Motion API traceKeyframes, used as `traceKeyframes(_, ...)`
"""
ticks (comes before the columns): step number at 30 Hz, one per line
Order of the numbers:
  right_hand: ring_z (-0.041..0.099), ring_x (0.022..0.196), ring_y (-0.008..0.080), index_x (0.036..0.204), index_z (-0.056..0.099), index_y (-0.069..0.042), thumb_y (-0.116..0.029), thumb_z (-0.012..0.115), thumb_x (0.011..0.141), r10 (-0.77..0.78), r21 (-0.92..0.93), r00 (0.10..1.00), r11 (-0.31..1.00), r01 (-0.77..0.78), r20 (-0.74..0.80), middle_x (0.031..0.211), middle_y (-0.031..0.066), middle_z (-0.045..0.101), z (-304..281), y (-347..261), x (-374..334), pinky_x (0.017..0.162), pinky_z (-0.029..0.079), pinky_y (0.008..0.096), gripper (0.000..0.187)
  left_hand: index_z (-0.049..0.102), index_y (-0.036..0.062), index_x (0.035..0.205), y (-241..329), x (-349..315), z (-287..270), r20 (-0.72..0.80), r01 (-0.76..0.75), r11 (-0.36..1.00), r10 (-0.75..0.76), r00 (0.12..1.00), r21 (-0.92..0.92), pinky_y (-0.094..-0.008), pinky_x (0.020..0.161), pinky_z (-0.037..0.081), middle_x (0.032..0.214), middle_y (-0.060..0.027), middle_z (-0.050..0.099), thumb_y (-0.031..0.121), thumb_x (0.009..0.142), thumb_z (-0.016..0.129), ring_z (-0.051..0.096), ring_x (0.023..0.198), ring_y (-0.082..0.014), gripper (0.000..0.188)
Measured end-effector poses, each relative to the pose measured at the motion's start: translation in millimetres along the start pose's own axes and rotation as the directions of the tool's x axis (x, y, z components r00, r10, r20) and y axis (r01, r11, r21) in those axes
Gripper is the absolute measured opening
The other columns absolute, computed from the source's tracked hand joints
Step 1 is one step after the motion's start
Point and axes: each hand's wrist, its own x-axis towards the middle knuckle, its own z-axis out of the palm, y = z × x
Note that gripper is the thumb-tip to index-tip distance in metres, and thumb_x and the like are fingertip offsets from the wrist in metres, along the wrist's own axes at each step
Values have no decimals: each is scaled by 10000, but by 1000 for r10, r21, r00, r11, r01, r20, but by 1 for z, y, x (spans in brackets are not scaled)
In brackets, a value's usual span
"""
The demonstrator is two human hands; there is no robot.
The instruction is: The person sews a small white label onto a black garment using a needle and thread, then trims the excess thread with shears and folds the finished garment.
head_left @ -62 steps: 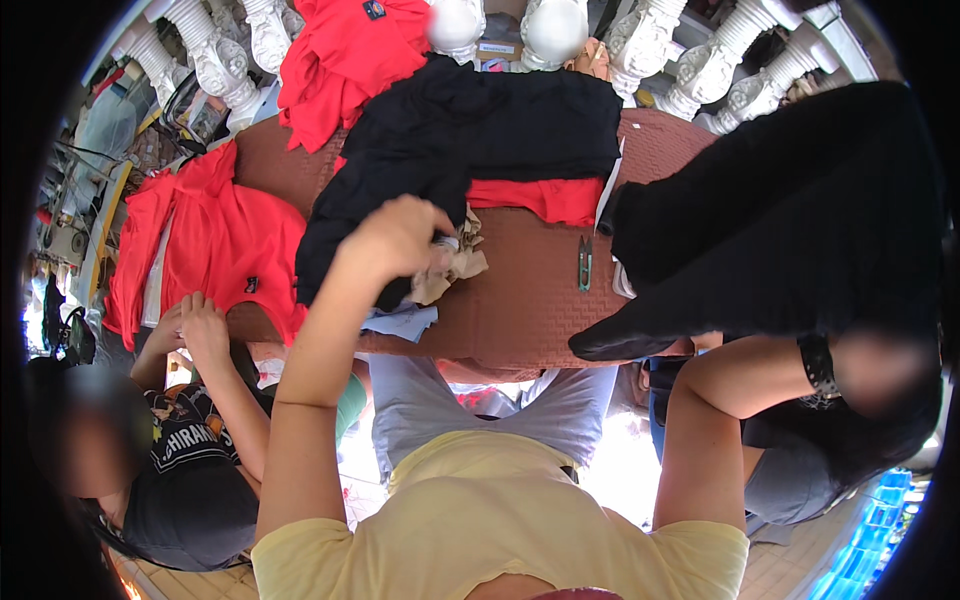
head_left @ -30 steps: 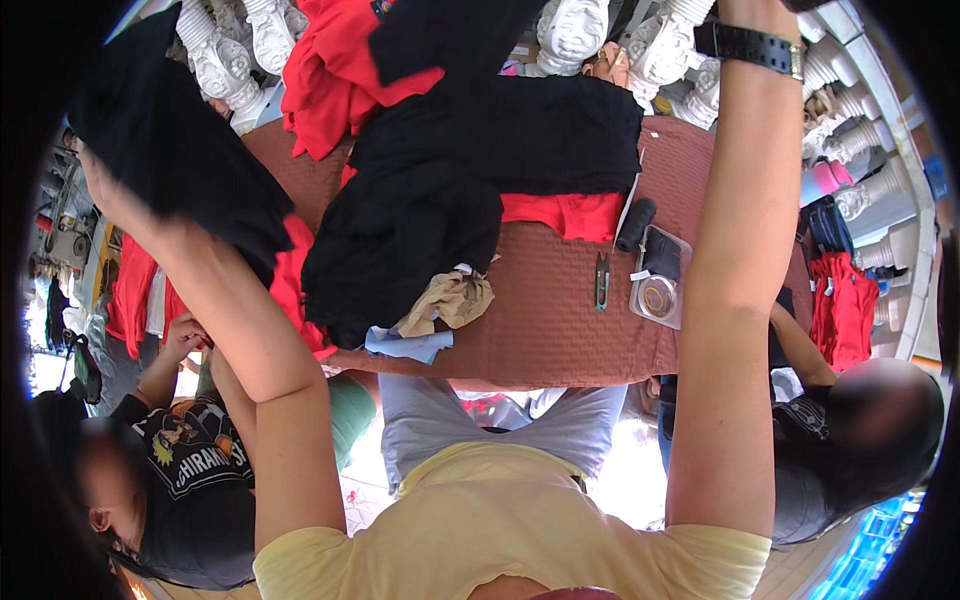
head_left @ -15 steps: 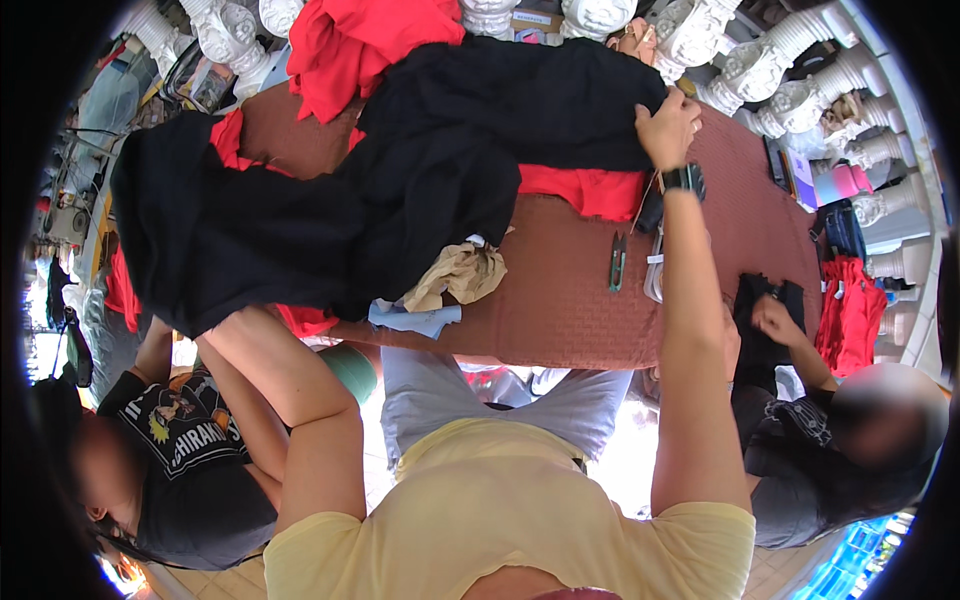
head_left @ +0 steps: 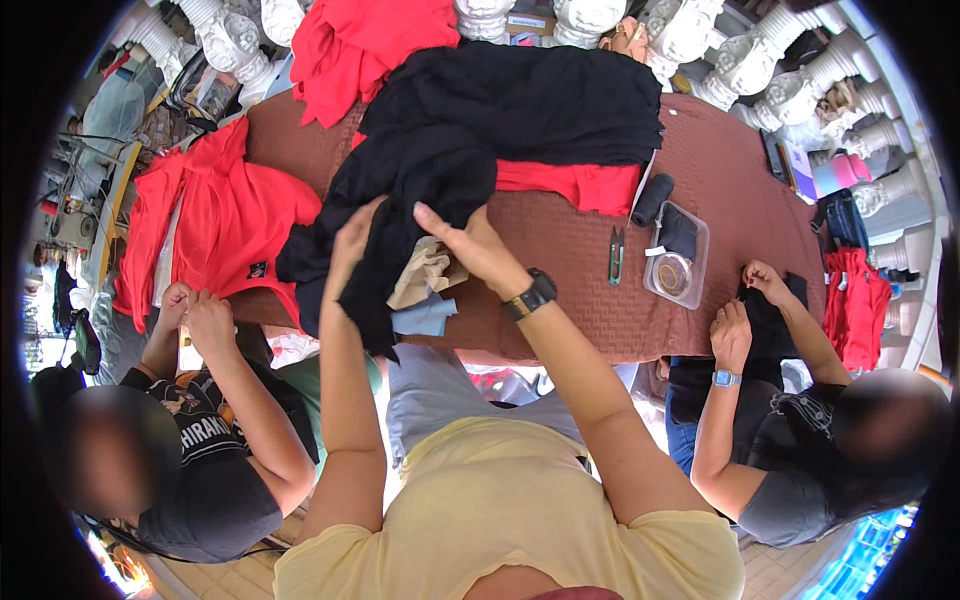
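A large black cloth lies in folds across the table, with its nearer part bunched around both of my hands. My left hand is at the left side of the bunched part and appears to grip it; its thumb is hidden. From the right, my right hand reaches against the same cloth, thumb spread wide from the fingers, whose tips are partly hidden by folds. A loose black edge hangs past the table's front beside my left forearm. Crumpled tan paper and a light blue scrap lie between my hands and the table edge.
Green thread snips, a dark roll and a clear plastic box lie to the right on the brown tablecloth. Red cloth lies before the person at left. Another person's hands work black cloth at right. White balusters line the back.
My right hand has come from the cloth's far right end to the middle. My left hand has moved right, drawing the black cloth off the left-hand red cloth. The plastic box is now uncovered.
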Motion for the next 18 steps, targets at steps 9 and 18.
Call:
traceKeyframes(9, 496, 1312, 190, 1483, 387, -5, -284, 711, 936, -101, 673, 990, 740, 12, 93, 1441, 94, 503, 8, -56, -48, 1096, 411, 334, 695, 637, -12, 1283, 118, -38, 55, -67, -316, 908, 346, 936, 277, -325, 949, 505, 1174, -190, 722, 99, 895, 648, 699, 1094, -231, 404)
traceKeyframes(18, 715, 758, 226, 1082, 665, -11, -406, 523, 1023, -643, 680, 745, 627, 381, 176, 874, 118, 717, -50, -265, -3, 655, 594, 352, 425, 644, -64, 1211, 358, 78, 70, 86, -826, 279, 927, 365, 490, -348, 875, 524, 1104, -253, 709, 154, 886, 635, 714, 981, -321, 392)
